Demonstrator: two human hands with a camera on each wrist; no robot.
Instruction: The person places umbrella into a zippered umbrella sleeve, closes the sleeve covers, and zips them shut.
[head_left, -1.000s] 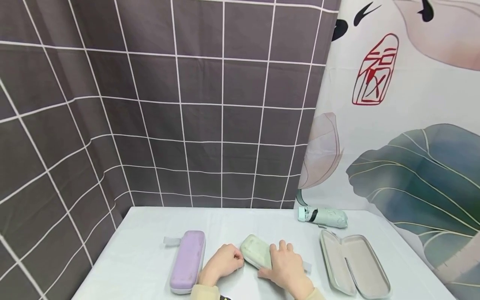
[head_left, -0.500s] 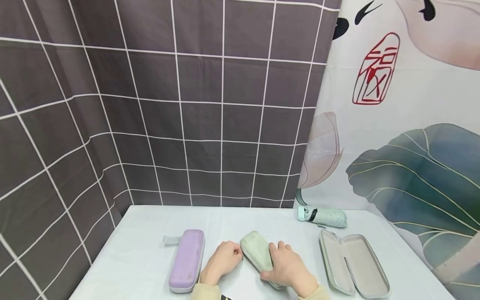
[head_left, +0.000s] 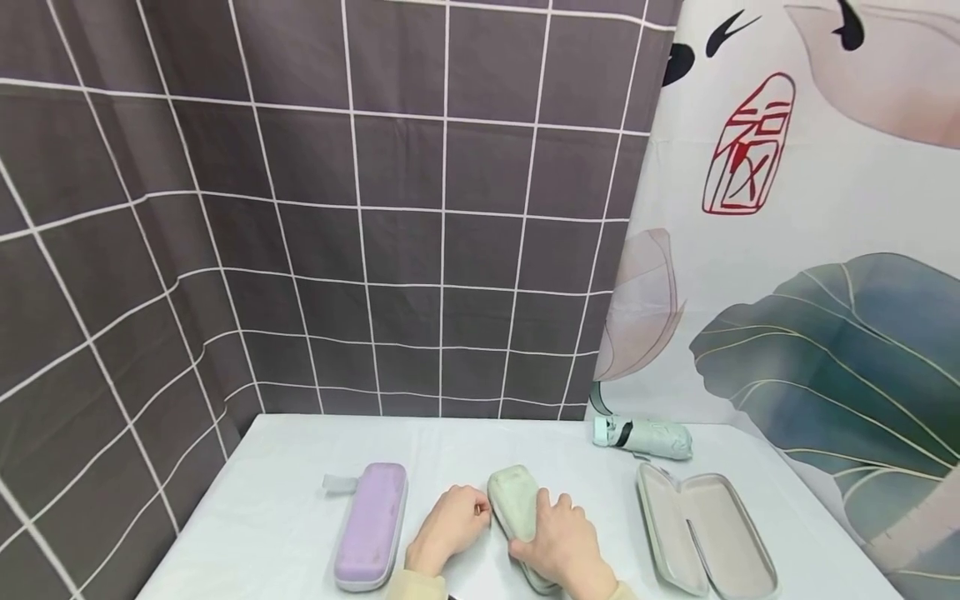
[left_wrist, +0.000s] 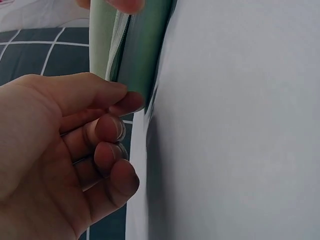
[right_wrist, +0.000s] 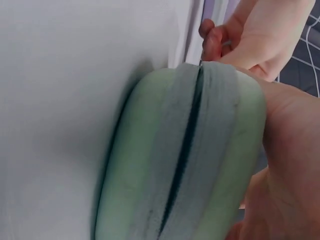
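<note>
A pale green zippered case (head_left: 514, 500) lies slanted on the white table between the two hands. My right hand (head_left: 561, 540) grips it from above, thumb on the near side and fingers over the other side. At its left edge my left hand (head_left: 450, 523) is curled, with thumb and index fingertip pinched together beside the zipper (left_wrist: 118, 42). Those fingertips hide the zipper pull. In the right wrist view, the grey zipper band (right_wrist: 215, 135) runs along the case's side with a dark gap between its two halves.
A closed purple case (head_left: 372, 525) with a grey strap lies left of the left hand. On the right sits an opened case (head_left: 727, 529) with a pale lining. Behind it rests a folded mint umbrella (head_left: 648, 438) near the table's back edge.
The green case has turned so that its near end swings toward me and it lies more lengthwise. My right hand has turned with it; the left hand stays pinched at its left edge.
</note>
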